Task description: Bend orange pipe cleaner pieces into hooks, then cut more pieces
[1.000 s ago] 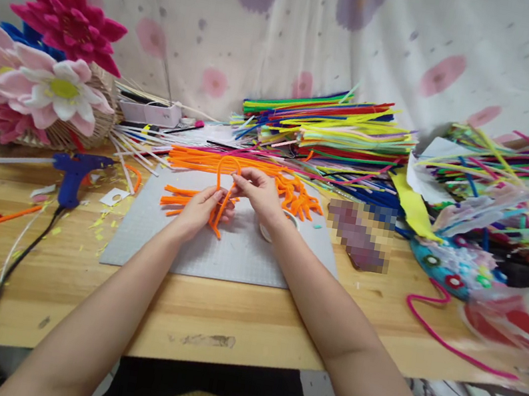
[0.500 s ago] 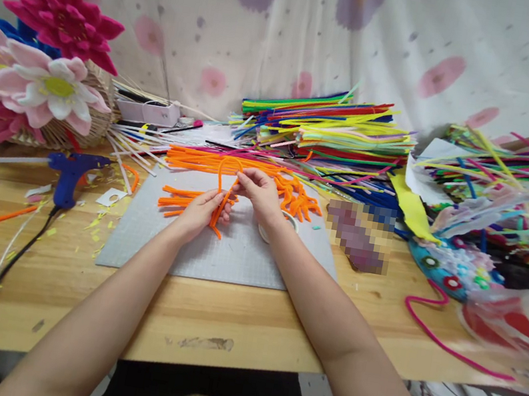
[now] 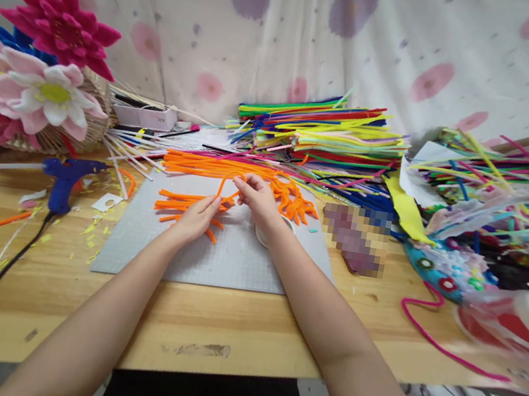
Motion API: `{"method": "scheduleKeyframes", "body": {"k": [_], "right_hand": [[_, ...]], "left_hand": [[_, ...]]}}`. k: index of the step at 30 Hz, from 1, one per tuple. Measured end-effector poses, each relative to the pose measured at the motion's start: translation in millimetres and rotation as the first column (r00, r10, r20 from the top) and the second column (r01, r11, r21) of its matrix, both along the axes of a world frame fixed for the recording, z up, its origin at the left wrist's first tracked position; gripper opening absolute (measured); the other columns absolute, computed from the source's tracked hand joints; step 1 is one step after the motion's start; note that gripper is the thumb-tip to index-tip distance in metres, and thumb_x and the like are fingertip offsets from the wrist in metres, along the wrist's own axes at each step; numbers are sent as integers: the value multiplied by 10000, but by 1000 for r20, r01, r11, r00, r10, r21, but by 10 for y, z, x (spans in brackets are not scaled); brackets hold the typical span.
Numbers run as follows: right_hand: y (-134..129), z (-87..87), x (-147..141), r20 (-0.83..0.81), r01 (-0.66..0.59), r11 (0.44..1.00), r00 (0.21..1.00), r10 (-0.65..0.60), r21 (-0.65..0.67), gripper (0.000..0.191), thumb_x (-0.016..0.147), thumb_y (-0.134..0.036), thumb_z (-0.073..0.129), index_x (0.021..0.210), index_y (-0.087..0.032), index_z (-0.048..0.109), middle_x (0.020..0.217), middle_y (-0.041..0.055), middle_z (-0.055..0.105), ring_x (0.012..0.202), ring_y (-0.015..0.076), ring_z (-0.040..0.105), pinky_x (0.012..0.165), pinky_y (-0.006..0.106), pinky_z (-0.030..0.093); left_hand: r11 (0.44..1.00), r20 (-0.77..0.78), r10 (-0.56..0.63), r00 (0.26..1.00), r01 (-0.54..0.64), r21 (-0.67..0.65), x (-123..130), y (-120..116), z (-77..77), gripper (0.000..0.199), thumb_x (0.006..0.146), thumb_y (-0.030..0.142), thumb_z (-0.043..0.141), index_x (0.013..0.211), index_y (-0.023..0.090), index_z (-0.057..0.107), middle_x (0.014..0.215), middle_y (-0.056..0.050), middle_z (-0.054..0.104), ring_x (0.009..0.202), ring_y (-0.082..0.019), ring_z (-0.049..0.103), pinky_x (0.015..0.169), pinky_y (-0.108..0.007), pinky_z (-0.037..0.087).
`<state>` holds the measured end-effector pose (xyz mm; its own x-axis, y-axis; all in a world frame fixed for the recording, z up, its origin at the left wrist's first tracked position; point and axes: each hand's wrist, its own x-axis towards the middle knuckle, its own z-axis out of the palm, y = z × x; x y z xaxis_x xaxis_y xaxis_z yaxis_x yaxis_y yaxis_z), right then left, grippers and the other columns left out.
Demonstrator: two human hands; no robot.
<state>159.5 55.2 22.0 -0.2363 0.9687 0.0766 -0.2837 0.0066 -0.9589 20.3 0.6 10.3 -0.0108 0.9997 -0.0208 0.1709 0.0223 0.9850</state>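
Observation:
Above the grey cutting mat (image 3: 134, 250), an orange pipe cleaner (image 3: 222, 185) is held bent in a loop between my two hands. My left hand (image 3: 199, 217) is closed on its lower part, with one end poking out below the fingers. My right hand (image 3: 257, 198) pinches the loop's other side near the top. Orange pipe cleaners (image 3: 175, 200) lie on the mat beside my left hand, and a longer row (image 3: 194, 164) lies behind both hands. Bent, curled orange pieces (image 3: 297, 203) are heaped right of my right hand. My right wrist partly hides a white roll (image 3: 262, 237).
A blue glue gun (image 3: 64, 181) with a black cord lies left of the mat. Bundles of coloured pipe cleaners (image 3: 345, 137) are stacked behind. Fuzzy flowers (image 3: 53, 92) stand at the left. A blurred-out purple object (image 3: 351, 239) and a plastic tub (image 3: 527, 323) are at the right.
The loop of the orange pipe cleaner has come down lower and looks flatter. My right hand has dropped slightly, and the whole view has shifted a little.

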Motion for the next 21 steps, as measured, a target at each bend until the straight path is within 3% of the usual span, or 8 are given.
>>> {"method": "scheduleKeyframes", "body": {"k": [2, 4, 8, 11, 17, 21], "right_hand": [[24, -9, 22, 1, 5, 1000, 1000, -5, 0, 359, 553, -440, 716, 687, -177, 511, 582, -86, 459, 442, 25, 395, 427, 174, 371], [42, -15, 41, -5, 10, 1000, 1000, -10, -12, 355, 549, -432, 718, 690, -174, 517, 583, -81, 471, 451, 28, 407, 439, 178, 377], [51, -11, 60, -29, 45, 998, 998, -47, -40, 320, 552, -397, 714, 674, -168, 527, 566, -72, 485, 477, 38, 439, 462, 181, 387], [43, -7, 52, -68, 113, 991, 991, -117, -66, 299, 543, -368, 714, 640, -169, 513, 535, -73, 476, 481, 42, 440, 465, 181, 382], [35, -30, 15, -102, 187, 978, 975, -196, -94, 292, 538, -371, 701, 630, -173, 507, 539, -75, 463, 471, 38, 429, 487, 190, 397], [28, 31, 127, 116, 172, 985, 979, -169, -16, 247, 620, -368, 654, 731, -176, 545, 620, -45, 510, 513, 60, 469, 517, 216, 420]], "left_hand": [[999, -97, -18, 995, 21, 30, -25, 9, -28, 329, 775, 467, 518, 816, 176, 666, 896, -54, 676, 924, -192, 580, 872, -313, 408], [999, -82, -30, 996, 31, 13, -44, 24, -64, 384, 777, 503, 496, 844, 170, 676, 945, -72, 682, 970, -212, 584, 922, -345, 384], [996, 112, 40, 993, -31, -78, -62, 67, -114, 401, 751, 534, 513, 773, 167, 673, 871, -85, 696, 903, -223, 614, 855, -354, 432], [991, 143, 64, 988, -45, -129, -58, 85, -100, 317, 741, 465, 555, 700, 168, 658, 808, -79, 693, 838, -211, 619, 781, -326, 453], [994, 13, 98, 995, -98, -44, -2, 67, -43, 242, 755, 373, 537, 632, 179, 614, 696, -33, 646, 720, -171, 590, 702, -283, 433], [994, -174, 108, 979, -104, 33, -91, 57, -49, 276, 781, 398, 483, 649, 182, 591, 707, -29, 631, 706, -178, 570, 700, -286, 410]]}}
